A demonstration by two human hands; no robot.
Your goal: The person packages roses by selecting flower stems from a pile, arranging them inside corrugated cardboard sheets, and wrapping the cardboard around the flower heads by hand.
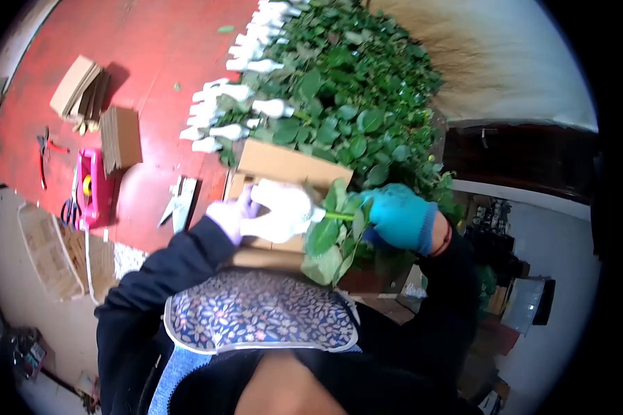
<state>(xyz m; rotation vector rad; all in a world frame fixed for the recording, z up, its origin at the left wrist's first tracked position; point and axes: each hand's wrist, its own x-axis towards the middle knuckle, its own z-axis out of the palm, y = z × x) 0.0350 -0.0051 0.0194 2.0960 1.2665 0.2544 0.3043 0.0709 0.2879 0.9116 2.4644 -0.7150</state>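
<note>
Over a piece of cardboard, I hold a small bunch of leafy cut flowers whose heads are covered by white sleeves. My left hand, in a pale lavender glove, is closed at the tips of the sleeved heads. My right hand, in a teal knitted-cuff glove, grips the green stems and leaves. The flower heads inside the sleeves are hidden. Just beyond the cardboard lies a large pile of leafy stems, with many white-sleeved heads pointing left.
On the red table are folded cardboard stacks, red-handled pruners, a pink tape dispenser, dark-handled scissors and a grey metal tool. A crate stands below the table's left edge.
</note>
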